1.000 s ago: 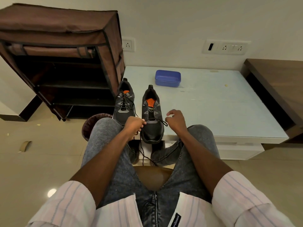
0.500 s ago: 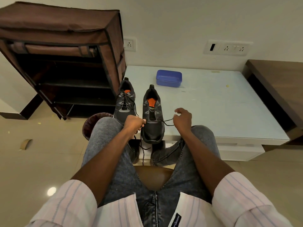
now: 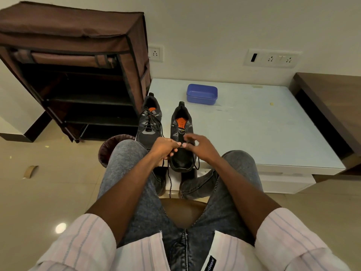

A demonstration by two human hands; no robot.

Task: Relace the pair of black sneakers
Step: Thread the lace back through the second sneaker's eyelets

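Observation:
Two black sneakers with orange insoles stand side by side at the near left edge of a white table (image 3: 273,133), toes toward me. The left sneaker (image 3: 149,124) has its lace threaded. The right sneaker (image 3: 181,122) has bare upper eyelets and a loose black lace (image 3: 169,178) that hangs down past the table edge. My left hand (image 3: 165,148) pinches this lace over the toe area. My right hand (image 3: 197,146) meets it fingertip to fingertip above the lower eyelets, fingers curled around the lace end; the exact grip is hidden.
A blue plastic box (image 3: 201,93) sits behind the sneakers on the table. A brown fabric shoe rack (image 3: 78,71) stands at the left, a dark bin (image 3: 109,149) beside my left knee. A wooden desk (image 3: 336,106) borders the table's right side.
My right hand has moved left from beside the right sneaker to over its toe, meeting my left hand. The lace it pulled out sideways now hangs slack.

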